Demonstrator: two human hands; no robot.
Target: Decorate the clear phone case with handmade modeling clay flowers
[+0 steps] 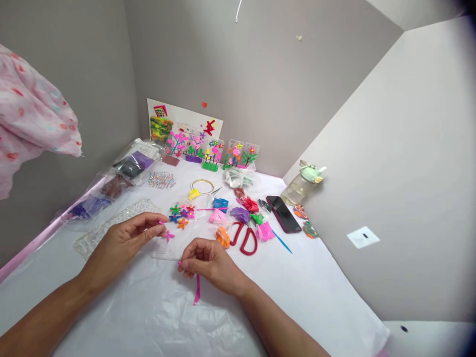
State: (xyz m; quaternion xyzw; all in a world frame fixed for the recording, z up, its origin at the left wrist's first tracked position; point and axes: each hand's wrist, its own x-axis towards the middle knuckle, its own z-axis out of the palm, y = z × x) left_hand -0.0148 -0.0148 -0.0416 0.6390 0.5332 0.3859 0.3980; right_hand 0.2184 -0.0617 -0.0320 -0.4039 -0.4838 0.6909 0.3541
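Bare forearms point(46, 315) led to a left hand point(124, 237) clamping a pink scrap point(161, 222) at the pink flower's point(168, 236) eleven o'clock and a right hand point(208, 262) whose fingers point(191, 266) pinched a pink bit point(179, 264) at five o'clock, where light pressure probably best kept shapes intact.

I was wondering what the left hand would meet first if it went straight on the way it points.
The left hand would probably meet the small colourful flowers first, though its height above them is unclear.
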